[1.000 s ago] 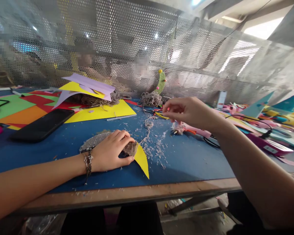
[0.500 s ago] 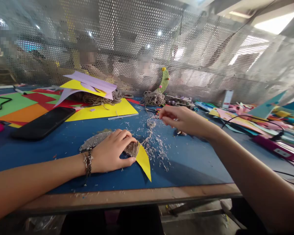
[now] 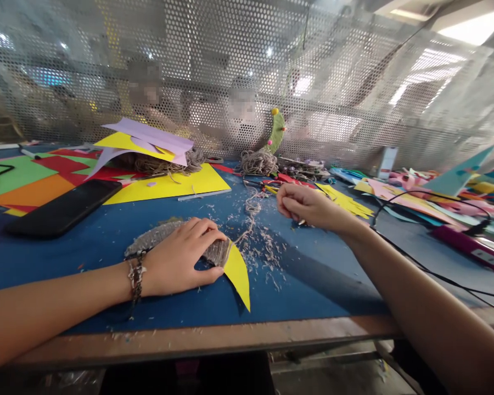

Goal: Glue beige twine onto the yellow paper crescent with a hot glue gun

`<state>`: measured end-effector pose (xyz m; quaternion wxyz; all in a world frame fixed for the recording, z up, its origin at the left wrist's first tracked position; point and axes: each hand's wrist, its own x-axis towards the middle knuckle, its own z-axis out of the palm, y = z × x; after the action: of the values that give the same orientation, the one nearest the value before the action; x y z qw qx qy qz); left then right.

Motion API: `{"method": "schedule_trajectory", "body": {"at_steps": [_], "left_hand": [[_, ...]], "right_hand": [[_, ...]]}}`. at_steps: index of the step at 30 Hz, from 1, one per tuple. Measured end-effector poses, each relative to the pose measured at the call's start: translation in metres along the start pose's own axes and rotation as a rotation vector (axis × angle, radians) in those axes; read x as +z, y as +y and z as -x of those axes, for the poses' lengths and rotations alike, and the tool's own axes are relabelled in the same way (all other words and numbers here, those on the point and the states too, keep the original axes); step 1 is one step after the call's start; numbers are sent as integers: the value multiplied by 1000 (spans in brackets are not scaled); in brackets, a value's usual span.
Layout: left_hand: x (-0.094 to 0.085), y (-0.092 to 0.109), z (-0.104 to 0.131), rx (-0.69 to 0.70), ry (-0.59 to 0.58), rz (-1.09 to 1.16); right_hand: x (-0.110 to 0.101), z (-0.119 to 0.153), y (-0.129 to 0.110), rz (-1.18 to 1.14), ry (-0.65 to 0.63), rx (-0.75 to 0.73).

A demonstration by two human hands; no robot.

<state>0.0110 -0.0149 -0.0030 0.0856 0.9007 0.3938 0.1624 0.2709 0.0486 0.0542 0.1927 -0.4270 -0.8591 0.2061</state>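
Note:
My left hand (image 3: 185, 258) is closed over a crescent-shaped piece wrapped in grey-brown yarn (image 3: 217, 252), pressing it to the table, thumb on the near side. The crescent's unwrapped yellow tip (image 3: 239, 277) sticks out to the right. From the wrapped edge a loose strand of yarn (image 3: 251, 219) runs away toward the back. My right hand (image 3: 298, 204) is curled closed above the table, to the right of that strand. What its fingers hold, if anything, is hidden. A small metallic piece (image 3: 300, 223) shows just below it.
Yarn clippings (image 3: 267, 247) are scattered over the blue table (image 3: 325, 285). A black phone (image 3: 61, 211) and coloured paper (image 3: 177, 184) lie left. Behind stand a yarn bundle (image 3: 258, 162) and a green crescent (image 3: 276, 133) before perforated metal. At right lie yellow pieces (image 3: 346, 201) and a purple power strip (image 3: 465, 247).
My right hand has moved slightly right and toward me, its fingers now curled tighter. My left hand keeps its hold on the wrapped crescent. The view has shifted slightly.

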Motion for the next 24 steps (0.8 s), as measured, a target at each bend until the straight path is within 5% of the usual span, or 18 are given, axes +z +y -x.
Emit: {"method": "schedule_trajectory", "body": {"at_steps": [10, 16, 21, 24], "left_hand": [[-1, 2, -1, -13, -20, 11], [-14, 5, -10, -71, -148, 32], [-32, -10, -21, 141, -314, -62], [-40, -22, -23, 133, -394, -72]], "right_hand": [[6, 3, 5, -93, 0, -48], [-2, 3, 10, -125, 79, -44], [-6, 5, 17, -178, 108, -34], [-6, 6, 17, -123, 79, 3]]}}
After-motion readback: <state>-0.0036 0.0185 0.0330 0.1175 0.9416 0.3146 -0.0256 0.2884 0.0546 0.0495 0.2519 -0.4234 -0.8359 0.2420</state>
